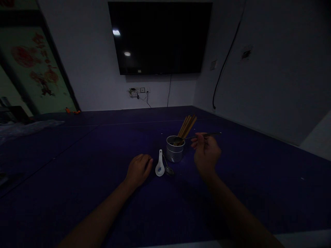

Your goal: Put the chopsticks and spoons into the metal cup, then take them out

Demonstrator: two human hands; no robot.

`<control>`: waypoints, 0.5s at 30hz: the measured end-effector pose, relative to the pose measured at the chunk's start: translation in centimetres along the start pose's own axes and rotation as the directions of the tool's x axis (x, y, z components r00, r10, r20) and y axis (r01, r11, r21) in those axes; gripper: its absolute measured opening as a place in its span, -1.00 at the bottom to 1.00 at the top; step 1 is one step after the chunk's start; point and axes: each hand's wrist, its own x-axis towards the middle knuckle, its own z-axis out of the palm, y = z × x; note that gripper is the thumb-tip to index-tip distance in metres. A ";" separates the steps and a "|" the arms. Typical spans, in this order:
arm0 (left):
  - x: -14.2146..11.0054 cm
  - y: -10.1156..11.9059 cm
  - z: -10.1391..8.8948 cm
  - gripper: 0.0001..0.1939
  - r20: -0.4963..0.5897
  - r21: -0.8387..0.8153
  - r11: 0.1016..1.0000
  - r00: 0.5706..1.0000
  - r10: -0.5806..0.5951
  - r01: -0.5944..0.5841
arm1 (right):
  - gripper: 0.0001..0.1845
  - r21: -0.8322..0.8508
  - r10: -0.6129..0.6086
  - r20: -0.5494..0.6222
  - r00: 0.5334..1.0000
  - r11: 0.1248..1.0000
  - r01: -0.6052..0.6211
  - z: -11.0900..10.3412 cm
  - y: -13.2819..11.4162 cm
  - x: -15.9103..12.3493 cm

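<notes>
My right hand (207,155) pinches the thin handle of a metal spoon (190,137), holding it nearly level. The spoon's bowl end is over the mouth of a silver metal utensil holder (175,153). Several wooden chopsticks (187,126) lean to the right inside that holder. My left hand (139,168) rests on the dark blue surface with its fingers curled in, and nothing shows in it. Just right of it lies a white soup spoon (160,168) with a blue motif. A second metal spoon (169,170) lies between the white spoon and the holder, its handle against the holder's base.
The dark blue surface (103,148) reaches back to a wall with a large black television (162,38). Sockets with cables (139,90) sit below it. Clear plastic wrap (28,127) lies at the far left. Small orange objects (72,111) are near the door. The room is dim.
</notes>
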 end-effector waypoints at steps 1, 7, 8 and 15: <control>0.0 0.0 0.0 -0.70 0.005 0.004 1.000 1.000 0.001 -0.001 | -0.64 -0.027 0.005 0.024 1.000 1.000 -0.005 0.0 0.3 0.1; -0.1 0.0 -0.1 -0.69 0.018 0.002 1.000 1.000 -0.013 0.013 | -0.63 -0.051 0.078 0.143 0.987 0.996 -0.071 0.5 1.4 -0.1; 0.0 0.0 -0.1 -0.69 0.016 -0.001 1.000 1.000 -0.012 0.012 | -0.62 -0.052 0.089 0.158 0.984 0.995 -0.082 0.6 1.5 -0.2; -0.1 -0.1 0.0 -0.71 0.022 0.009 1.000 1.000 -0.021 0.021 | -0.56 -0.033 0.179 0.249 0.952 0.984 -0.177 1.0 2.3 -0.4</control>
